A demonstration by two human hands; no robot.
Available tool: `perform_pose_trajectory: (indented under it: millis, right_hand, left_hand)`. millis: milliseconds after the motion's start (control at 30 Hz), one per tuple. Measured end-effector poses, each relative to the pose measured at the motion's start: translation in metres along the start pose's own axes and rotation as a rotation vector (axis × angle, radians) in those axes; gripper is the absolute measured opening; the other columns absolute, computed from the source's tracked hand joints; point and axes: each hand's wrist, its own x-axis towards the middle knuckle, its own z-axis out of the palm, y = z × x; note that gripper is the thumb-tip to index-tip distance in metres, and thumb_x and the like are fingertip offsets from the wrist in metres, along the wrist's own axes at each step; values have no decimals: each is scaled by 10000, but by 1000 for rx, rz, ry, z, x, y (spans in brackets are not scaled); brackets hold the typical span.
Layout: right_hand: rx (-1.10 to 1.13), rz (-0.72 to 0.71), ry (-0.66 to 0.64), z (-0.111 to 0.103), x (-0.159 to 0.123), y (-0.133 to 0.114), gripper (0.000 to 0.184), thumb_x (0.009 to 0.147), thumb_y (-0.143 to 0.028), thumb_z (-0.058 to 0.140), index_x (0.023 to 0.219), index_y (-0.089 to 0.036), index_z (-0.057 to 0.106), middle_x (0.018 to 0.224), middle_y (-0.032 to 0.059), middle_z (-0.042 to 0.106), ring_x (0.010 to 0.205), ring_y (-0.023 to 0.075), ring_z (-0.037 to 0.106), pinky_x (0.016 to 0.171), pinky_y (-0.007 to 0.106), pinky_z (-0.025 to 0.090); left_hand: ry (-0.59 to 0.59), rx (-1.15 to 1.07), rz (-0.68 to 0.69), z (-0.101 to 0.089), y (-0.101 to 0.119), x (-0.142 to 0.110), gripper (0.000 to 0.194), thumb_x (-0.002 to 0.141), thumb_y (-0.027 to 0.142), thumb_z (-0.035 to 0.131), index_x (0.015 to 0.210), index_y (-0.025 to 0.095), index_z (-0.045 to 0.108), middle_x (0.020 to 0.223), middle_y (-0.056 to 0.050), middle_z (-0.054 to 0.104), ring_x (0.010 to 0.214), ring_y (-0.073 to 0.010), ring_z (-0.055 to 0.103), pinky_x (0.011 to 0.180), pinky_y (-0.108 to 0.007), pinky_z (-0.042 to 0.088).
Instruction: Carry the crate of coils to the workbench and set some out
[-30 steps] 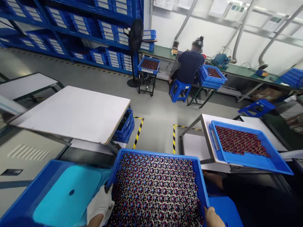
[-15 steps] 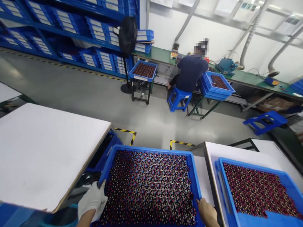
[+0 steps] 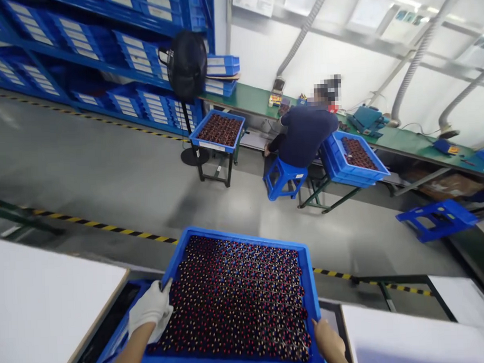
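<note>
I carry a blue plastic tray (image 3: 244, 237) packed with several small round parts with red and blue dots (image 3: 238, 298). My left hand (image 3: 150, 310), in a white glove, grips the tray's left rim. My right hand (image 3: 328, 341), bare, holds the tray's right rim near the lower corner. The tray is held level in front of me, above the gap between two white tables.
A white table (image 3: 40, 305) lies at lower left, another (image 3: 414, 334) at lower right. Ahead, a seated person (image 3: 304, 134) works at a green bench (image 3: 403, 136) between two blue trays of parts (image 3: 218, 130) (image 3: 354, 156). Blue stools (image 3: 437, 218), a fan (image 3: 187, 64), shelving behind.
The view has moved forward and up with the tray; the tray of parts on the right table and the empty blue bin at lower left have left the view. Both hands keep their grip.
</note>
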Motion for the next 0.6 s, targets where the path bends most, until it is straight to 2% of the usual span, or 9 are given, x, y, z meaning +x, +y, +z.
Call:
perform_pose_trajectory:
  millis: [133, 300, 467, 600]
  right_hand:
    - [28, 37, -40, -40, 37, -19, 414, 945, -445, 340, 1000, -113, 582, 886, 66, 663, 826, 172, 643, 828, 395, 483]
    - [86, 77, -73, -80, 79, -28, 432, 956, -437, 299, 1023, -112, 576, 918, 77, 672, 846, 178, 653, 837, 393, 480]
    - [142, 105, -64, -106, 117, -23, 410, 972, -384, 274, 1001, -106, 574, 875, 71, 678, 827, 174, 660, 825, 381, 488]
    - [172, 127, -15, -119, 152, -17, 334, 939, -381, 400, 902, -117, 600, 763, 34, 658, 706, 150, 646, 723, 353, 526]
  left_hand:
    - [-4, 0, 17, -22, 64, 39, 589, 867, 613, 199, 997, 152, 542, 724, -18, 600, 639, -150, 563, 690, -349, 441]
    - [-24, 32, 38, -42, 140, 84, 595, 853, 632, 221, 1037, 160, 533, 783, -27, 609, 695, -162, 575, 738, -375, 437]
    - [-67, 55, 86, -51, 216, 121, 590, 864, 617, 212, 1010, 152, 544, 729, -17, 612, 654, -154, 580, 713, -355, 444]
    - [-77, 76, 124, -54, 278, 141, 577, 871, 603, 203, 965, 155, 555, 709, -17, 613, 672, -163, 592, 714, -351, 438]
